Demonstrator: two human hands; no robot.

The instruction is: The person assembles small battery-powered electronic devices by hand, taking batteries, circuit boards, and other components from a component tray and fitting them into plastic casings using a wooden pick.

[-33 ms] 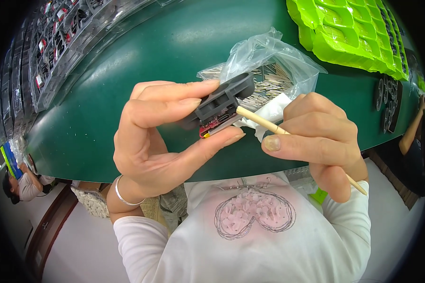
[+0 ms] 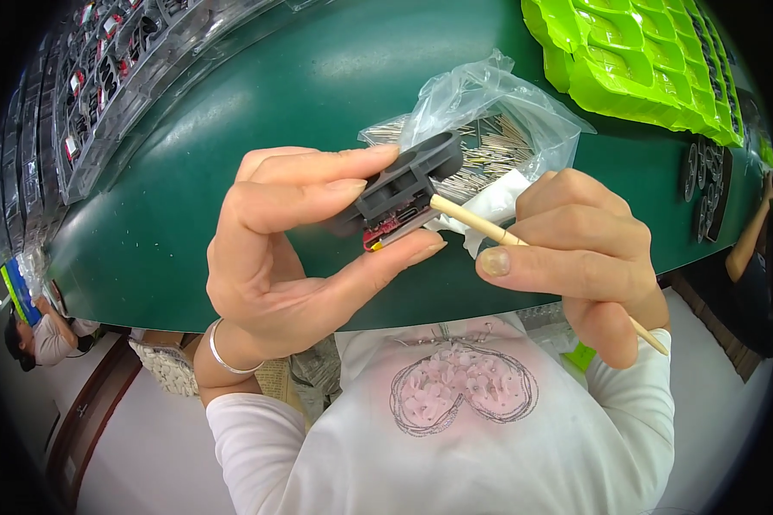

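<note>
My left hand (image 2: 270, 270) holds a small black plastic housing (image 2: 397, 190) tilted above the table, fingers on its top and thumb beneath. Its open side shows a red circuit board (image 2: 385, 225), a small port and a bit of yellow. A pale wooden stick (image 2: 481, 225) is pinched between the thumb and fingers of my right hand (image 2: 588, 249). The stick's blunt end meets the edge of the housing beside the port; its other end sticks out below my hand. Behind the housing lies a clear plastic bag (image 2: 468, 90) with many thin metal pins (image 2: 498, 154).
White tissue (image 2: 496, 202) lies by the bag on the green table (image 2: 318, 69). Grey trays of black and red parts (image 2: 103, 94) line the left. A bright green compartment tray (image 2: 636, 69) stands at the far right, near black round parts (image 2: 704, 184). Other people (image 2: 51, 330) sit at both sides.
</note>
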